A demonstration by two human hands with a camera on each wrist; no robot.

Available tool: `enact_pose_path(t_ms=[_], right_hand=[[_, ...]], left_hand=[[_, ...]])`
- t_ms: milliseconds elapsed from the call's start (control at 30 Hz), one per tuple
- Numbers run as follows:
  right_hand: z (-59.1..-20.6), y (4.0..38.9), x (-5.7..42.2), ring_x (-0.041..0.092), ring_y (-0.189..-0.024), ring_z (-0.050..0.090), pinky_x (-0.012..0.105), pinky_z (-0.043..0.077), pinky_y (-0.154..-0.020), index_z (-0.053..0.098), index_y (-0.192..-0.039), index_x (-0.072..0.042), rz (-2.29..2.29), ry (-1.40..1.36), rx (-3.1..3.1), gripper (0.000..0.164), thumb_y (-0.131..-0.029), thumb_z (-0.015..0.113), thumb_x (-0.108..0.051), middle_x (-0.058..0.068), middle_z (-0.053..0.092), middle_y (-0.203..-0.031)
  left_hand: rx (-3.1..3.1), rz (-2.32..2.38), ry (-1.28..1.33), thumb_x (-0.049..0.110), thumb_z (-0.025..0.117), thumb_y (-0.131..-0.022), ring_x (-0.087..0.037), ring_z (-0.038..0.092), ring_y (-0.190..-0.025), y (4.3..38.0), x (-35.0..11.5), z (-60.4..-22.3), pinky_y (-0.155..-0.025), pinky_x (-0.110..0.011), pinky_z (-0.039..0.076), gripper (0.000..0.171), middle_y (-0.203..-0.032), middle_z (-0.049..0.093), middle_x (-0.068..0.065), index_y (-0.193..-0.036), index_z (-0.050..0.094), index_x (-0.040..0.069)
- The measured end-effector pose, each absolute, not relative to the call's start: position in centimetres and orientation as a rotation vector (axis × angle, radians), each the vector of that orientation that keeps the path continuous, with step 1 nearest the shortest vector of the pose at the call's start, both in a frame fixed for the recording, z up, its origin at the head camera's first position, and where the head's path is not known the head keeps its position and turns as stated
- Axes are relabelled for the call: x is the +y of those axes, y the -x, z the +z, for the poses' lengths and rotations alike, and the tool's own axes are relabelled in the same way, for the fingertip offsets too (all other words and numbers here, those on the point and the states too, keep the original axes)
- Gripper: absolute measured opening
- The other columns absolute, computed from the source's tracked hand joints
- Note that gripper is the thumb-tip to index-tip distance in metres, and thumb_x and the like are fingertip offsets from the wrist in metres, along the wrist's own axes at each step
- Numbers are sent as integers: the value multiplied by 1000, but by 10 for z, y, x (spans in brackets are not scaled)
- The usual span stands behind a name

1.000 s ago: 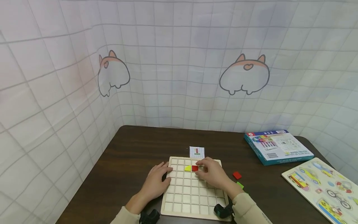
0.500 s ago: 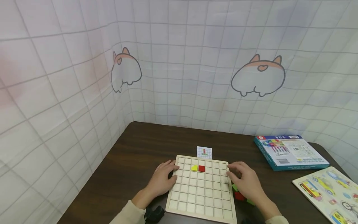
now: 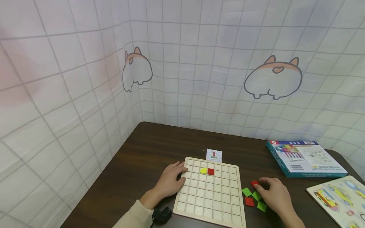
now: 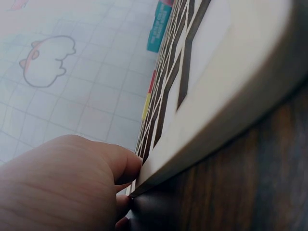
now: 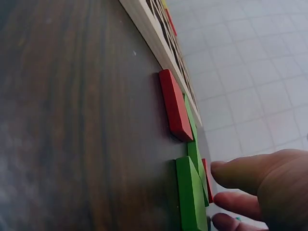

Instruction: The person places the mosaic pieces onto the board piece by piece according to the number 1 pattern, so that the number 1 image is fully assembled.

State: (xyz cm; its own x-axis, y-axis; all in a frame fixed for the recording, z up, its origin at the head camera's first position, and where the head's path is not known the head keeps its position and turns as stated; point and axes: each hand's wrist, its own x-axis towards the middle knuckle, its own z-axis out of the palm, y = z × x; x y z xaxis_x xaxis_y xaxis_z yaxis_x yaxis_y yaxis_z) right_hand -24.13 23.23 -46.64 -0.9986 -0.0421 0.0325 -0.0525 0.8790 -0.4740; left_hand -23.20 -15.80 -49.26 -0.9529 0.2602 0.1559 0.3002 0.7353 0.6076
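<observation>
A pale wooden grid board (image 3: 209, 198) lies on the dark table, bearing a yellow piece (image 3: 203, 171) and a red square tile (image 3: 210, 171) side by side. My left hand (image 3: 170, 180) rests against the board's left edge, thumb and fingertips touching its rim. To the right of the board my right hand (image 3: 276, 193) is low over the loose tiles. Its thumb and forefinger are at a red tile (image 3: 254, 183); whether they grip it cannot be told. Near it lie another red tile (image 3: 249, 201) and green tiles, among them one green tile (image 3: 261, 206).
A small pattern card (image 3: 214, 155) lies behind the board. On the right are a flat blue and white box (image 3: 308, 158) and a picture puzzle board (image 3: 339, 199). A white grid-patterned cloth (image 3: 182, 63) hangs around the table (image 3: 171, 136).
My right hand has left the red tile on the board and moved right to the loose tiles. The left hand stays at the board's edge. The head view has turned slightly.
</observation>
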Motion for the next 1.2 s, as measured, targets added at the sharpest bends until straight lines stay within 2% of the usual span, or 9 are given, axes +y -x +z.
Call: enact_pose_path(t_ms=[200, 400, 567, 900, 1033, 1200], right_hand=[[-468, 240, 229, 39, -99, 57, 58, 47, -78, 68, -109, 1, 743, -29, -3047, 56, -84, 70, -49, 25, 61, -109], [-468, 237, 231, 31, -87, 57, 52, 48, -73, 68, -100, -2, 744, 33, -3016, 48, -83, 73, -46, 20, 61, -102], [-469, 239, 228, 27, -81, 57, 47, 47, -69, 69, -97, -3, 751, 26, -2978, 38, -83, 73, -38, 15, 61, -97], [-473, 238, 226, 34, -87, 61, 52, 50, -73, 72, -95, -3, 737, 63, -2947, 31, -81, 74, -31, 21, 64, -104], [-474, 239, 227, 27, -77, 58, 43, 48, -63, 72, -96, -4, 756, 72, -2926, 31, -82, 73, -31, 19, 65, -101], [-474, 238, 225, 17, -63, 50, 30, 38, -54, 72, -101, -3, 817, 81, -2883, 32, -83, 73, -30, 9, 67, -90]], left_hand=[[-2859, -1004, 462, 19, 58, -96, -31, 32, -143, 229, -160, -493, -118, -53, 19, 37, -149, 45, -10, -132, 62, 12], [-2857, -989, 481, 18, 59, -95, -31, 33, -143, 234, -155, -491, -118, -54, 20, 37, -149, 46, -10, -131, 62, 11], [-2856, -1004, 464, 19, 59, -96, -31, 32, -143, 235, -157, -493, -118, -54, 19, 36, -150, 44, -11, -131, 62, 11], [-2859, -1018, 456, 19, 59, -96, -32, 32, -143, 237, -157, -497, -118, -55, 19, 36, -149, 44, -11, -130, 63, 11], [-2858, -1027, 458, 19, 59, -95, -32, 32, -143, 237, -157, -497, -118, -55, 19, 36, -149, 44, -12, -130, 62, 11], [-2852, -1031, 460, 18, 60, -95, -33, 33, -142, 236, -157, -497, -117, -56, 20, 36, -149, 45, -12, -130, 63, 10]])
